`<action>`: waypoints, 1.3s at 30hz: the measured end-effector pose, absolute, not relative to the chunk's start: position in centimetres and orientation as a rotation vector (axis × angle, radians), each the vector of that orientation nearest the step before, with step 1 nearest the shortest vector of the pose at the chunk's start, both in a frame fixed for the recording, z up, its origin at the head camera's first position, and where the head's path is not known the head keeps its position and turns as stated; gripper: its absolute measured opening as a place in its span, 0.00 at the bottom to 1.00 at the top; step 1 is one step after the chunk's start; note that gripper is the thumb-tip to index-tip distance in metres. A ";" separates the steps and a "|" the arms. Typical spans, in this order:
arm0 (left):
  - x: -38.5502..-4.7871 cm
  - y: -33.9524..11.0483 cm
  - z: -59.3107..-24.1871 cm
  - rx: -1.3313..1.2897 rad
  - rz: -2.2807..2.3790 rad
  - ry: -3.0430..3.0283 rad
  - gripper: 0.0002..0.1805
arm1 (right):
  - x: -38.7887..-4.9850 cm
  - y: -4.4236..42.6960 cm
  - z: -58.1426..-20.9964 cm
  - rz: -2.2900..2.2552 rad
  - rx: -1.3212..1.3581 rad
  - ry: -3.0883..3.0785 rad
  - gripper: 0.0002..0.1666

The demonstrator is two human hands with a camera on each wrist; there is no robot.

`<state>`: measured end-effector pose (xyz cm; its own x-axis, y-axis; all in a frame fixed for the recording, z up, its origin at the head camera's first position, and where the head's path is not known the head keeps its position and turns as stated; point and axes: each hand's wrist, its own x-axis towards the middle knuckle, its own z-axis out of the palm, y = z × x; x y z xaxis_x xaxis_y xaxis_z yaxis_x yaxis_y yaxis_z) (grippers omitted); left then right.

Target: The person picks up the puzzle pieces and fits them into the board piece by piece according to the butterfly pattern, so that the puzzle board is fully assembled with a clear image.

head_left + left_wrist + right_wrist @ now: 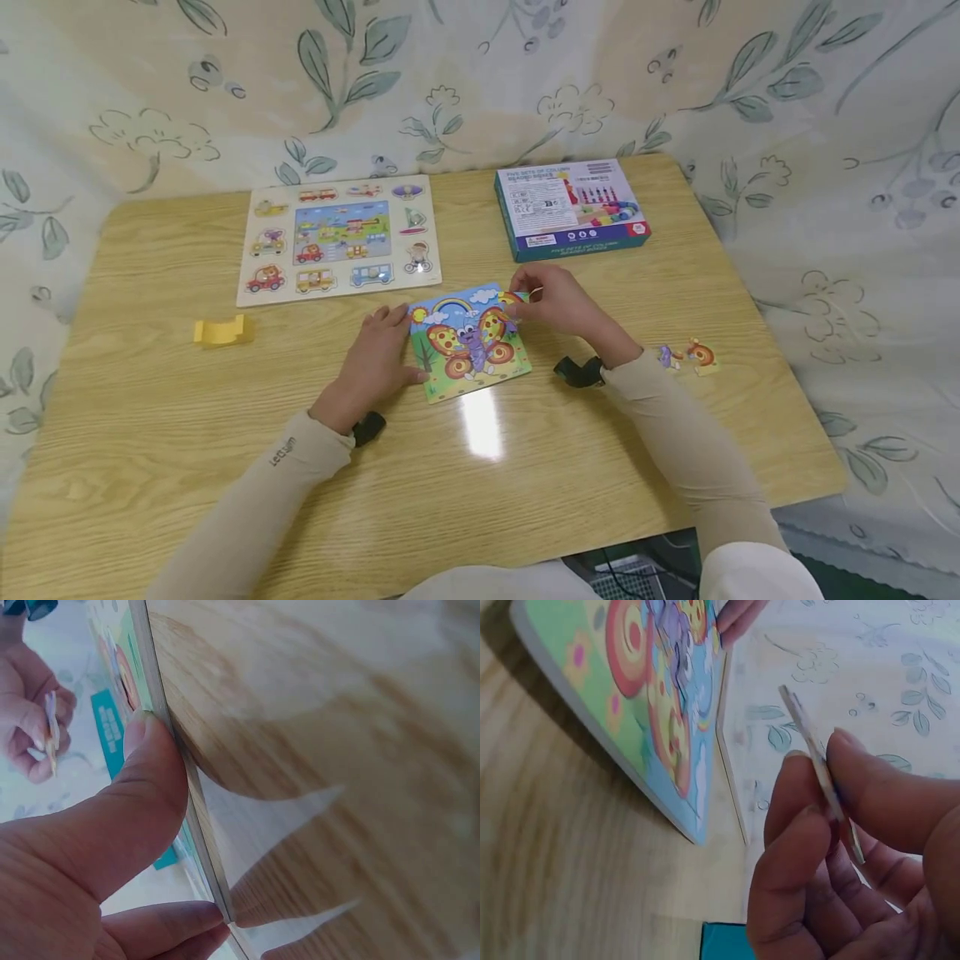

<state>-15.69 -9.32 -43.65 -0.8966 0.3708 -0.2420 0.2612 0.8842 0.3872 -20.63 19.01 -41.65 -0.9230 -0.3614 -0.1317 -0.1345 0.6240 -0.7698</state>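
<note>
The piece (805,729) is likely light, stiff and easily chipped at its edges; grasp it by opposite faces, as the right hand (558,302) does, pinching it between thumb and fingertips at the board's (498,367) upper right. Contact between piece and board cannot be told. The board appears rigid; steady it by its rim: the left hand (378,354), loosely spread, touches its left side on the worktop (420,492). The piece shows red and yellow print; the board, a winged purple figure beneath a rainbow
</note>
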 end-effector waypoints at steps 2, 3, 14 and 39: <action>-15.8 -9.3 -43.7 0.474 0.496 2.747 0.52 | -20.5 18.7 -41.6 -1.200 -0.398 2.567 0.14; -15.8 -9.3 -43.7 0.473 0.496 2.747 0.52 | -20.5 18.6 -41.7 -1.203 -0.399 2.566 0.14; -15.8 -9.2 -43.6 0.478 0.500 2.754 0.52 | -20.3 18.2 -42.1 -1.237 -0.336 2.571 0.17; -15.7 -9.4 -44.1 0.447 0.515 2.741 0.53 | -20.5 16.9 -43.5 -1.064 -0.480 2.539 0.10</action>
<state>-15.70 -9.38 -44.11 -0.9013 0.3562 -0.2464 0.2424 0.8863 0.3945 -20.55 16.85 -43.52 -0.8833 -0.4322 -0.1816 -0.1735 0.6613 -0.7298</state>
